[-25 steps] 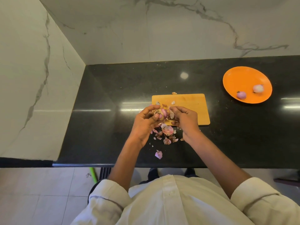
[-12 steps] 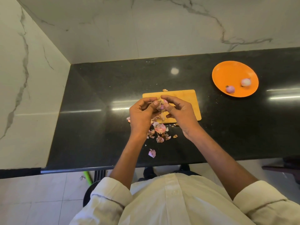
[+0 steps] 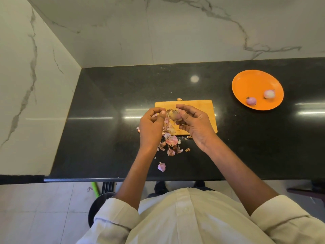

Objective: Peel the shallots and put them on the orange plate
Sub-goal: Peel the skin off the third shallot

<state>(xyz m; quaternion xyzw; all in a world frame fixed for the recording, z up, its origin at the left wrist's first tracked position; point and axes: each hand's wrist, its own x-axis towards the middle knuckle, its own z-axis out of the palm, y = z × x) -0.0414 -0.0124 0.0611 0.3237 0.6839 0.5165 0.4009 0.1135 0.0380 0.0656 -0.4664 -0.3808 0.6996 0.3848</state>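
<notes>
The right hand (image 3: 194, 125) grips a shallot (image 3: 174, 114) in curled fingertips above the near-left part of the board (image 3: 198, 107), its brown skin partly on and pink flesh showing toward the palm. The left hand (image 3: 151, 127) sits just left of it, fingers curled and thumb tip touching the shallot's left end; a scrap of pink skin shows under those fingers, though whether they pinch it is unclear. Below both hands lie loose peels (image 3: 171, 140), and well to the right of the fingers a plate (image 3: 253, 81) holds two peeled shallots (image 3: 251, 100).
</notes>
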